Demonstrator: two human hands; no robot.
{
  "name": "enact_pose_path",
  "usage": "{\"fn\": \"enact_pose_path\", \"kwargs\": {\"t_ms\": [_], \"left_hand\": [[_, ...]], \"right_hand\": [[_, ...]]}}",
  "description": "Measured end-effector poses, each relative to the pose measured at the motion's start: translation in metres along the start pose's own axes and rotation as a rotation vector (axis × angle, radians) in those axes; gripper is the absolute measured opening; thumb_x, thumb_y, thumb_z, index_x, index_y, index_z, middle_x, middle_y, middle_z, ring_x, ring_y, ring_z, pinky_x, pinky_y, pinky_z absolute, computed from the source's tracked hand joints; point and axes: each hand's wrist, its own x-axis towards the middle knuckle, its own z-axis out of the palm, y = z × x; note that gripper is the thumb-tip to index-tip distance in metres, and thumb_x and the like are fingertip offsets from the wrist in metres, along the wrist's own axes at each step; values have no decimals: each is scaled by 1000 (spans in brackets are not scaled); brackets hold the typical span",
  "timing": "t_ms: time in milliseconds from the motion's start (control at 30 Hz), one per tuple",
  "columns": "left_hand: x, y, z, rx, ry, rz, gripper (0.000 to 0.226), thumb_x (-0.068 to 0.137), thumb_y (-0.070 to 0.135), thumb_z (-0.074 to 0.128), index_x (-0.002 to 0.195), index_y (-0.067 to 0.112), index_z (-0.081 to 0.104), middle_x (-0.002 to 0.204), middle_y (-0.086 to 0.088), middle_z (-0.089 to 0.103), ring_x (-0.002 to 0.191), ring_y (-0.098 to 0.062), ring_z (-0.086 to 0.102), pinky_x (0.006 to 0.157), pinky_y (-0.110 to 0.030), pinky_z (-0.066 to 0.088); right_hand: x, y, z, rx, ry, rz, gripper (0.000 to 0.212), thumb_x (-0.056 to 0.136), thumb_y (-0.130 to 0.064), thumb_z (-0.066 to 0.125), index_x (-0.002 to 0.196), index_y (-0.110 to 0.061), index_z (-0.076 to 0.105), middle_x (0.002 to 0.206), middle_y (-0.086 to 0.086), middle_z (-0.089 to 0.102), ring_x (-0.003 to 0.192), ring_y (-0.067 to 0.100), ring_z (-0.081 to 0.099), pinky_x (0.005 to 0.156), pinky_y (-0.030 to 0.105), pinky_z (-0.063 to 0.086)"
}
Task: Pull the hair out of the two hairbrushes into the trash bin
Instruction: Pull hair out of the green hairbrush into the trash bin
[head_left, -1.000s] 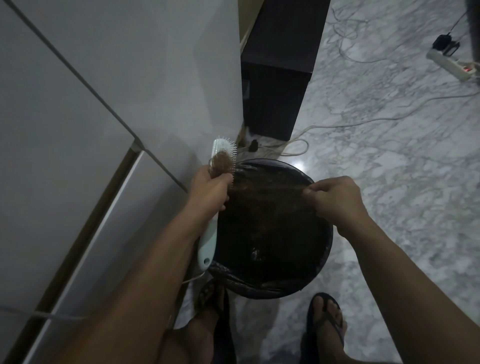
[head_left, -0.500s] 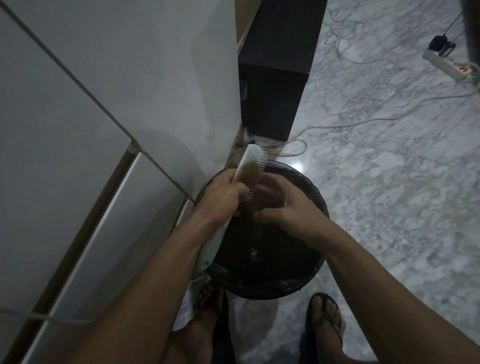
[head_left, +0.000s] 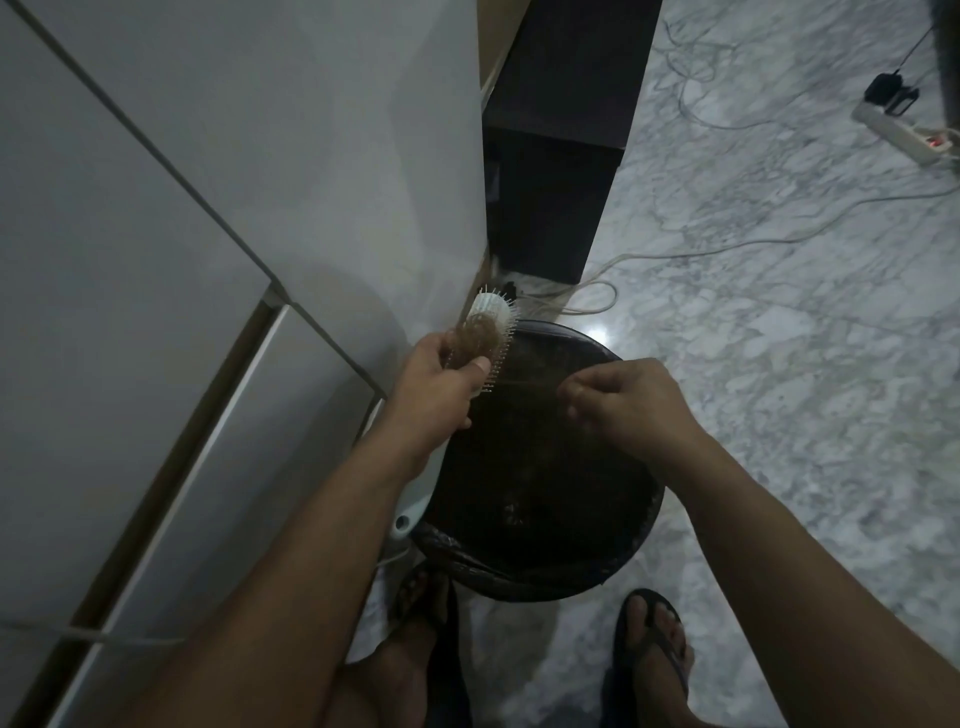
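Note:
My left hand (head_left: 441, 382) grips a white hairbrush (head_left: 493, 317) over the left rim of the round black trash bin (head_left: 636, 556). The bristles face up and right, and a clump of brown hair (head_left: 475, 338) sits on them under my thumb. The brush's handle end (head_left: 404, 522) shows below my forearm. My right hand (head_left: 623, 402) is over the bin's far right side and pinches thin strands of hair (head_left: 530, 379) that stretch back to the brush. Only one hairbrush is in view.
White cabinet doors (head_left: 208, 260) stand close on the left. A dark cabinet (head_left: 556, 171) is behind the bin. Cables (head_left: 727, 249) and a power strip (head_left: 904, 130) lie on the marble floor. My feet in dark sandals (head_left: 652, 654) stand just before the bin.
My right hand has left the brush head and pulled away to the right, drawing strands of hair out. The brush has tilted back so its bristles face up.

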Motion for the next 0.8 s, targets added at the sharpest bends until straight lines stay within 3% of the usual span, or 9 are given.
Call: {"fn": "enact_pose_path", "kwargs": {"t_ms": [167, 300, 400, 500, 567, 667, 800], "left_hand": [[3, -3, -2, 40, 26, -18, 32, 94, 17, 60, 125, 10, 56, 106, -3, 61, 86, -16, 58, 55, -29, 45], [1, -3, -2, 93, 2, -39, 33, 91, 21, 65, 121, 8, 60, 110, -10, 66, 88, -22, 63, 55, -30, 47], [-2, 1, 0, 104, -61, -49, 15, 89, 25, 66, 99, 13, 66, 92, -9, 67, 79, -22, 64, 56, -30, 47], [-4, 2, 2, 97, -87, -48, 21, 89, 36, 64, 83, 17, 67, 82, -7, 68, 69, -21, 66, 51, -29, 47], [-4, 1, 3, 100, -84, -34, 27, 89, 42, 63, 82, 17, 70, 79, -6, 70, 66, -20, 67, 49, -29, 47], [-4, -1, 3, 94, -68, 0, 19, 91, 37, 63, 82, 22, 71, 78, -2, 71, 66, -16, 65, 49, -28, 49], [-4, -4, 3, 111, -44, 55, 10, 91, 32, 65, 84, 27, 70, 77, 2, 70, 67, -15, 64, 49, -29, 47]], "right_hand": [[10, 16, -11, -107, 164, 86, 18, 86, -12, 64, 77, -19, 77, 72, 2, 72, 71, 19, 68, 69, 33, 56], [9, 16, -11, -189, 269, 80, 19, 87, -14, 60, 93, -16, 78, 90, 6, 75, 85, 21, 67, 73, 28, 50], [5, 9, -8, -154, 121, -3, 36, 82, -8, 63, 115, -19, 71, 114, 1, 71, 102, 15, 65, 85, 25, 49], [1, 2, 0, -84, -37, -100, 55, 71, -9, 72, 122, -25, 62, 118, -5, 68, 110, 12, 63, 96, 33, 52], [-4, -3, 9, 62, -125, -105, 55, 68, -7, 79, 117, -21, 58, 115, -2, 67, 104, 13, 65, 93, 36, 55], [-14, -11, 23, 345, -254, -38, 55, 72, -4, 80, 114, -11, 47, 109, 9, 70, 95, 22, 70, 86, 35, 57], [-18, -15, 29, 295, -239, -37, 54, 76, -11, 80, 116, -11, 43, 95, 8, 75, 89, 23, 73, 74, 28, 57]]}}
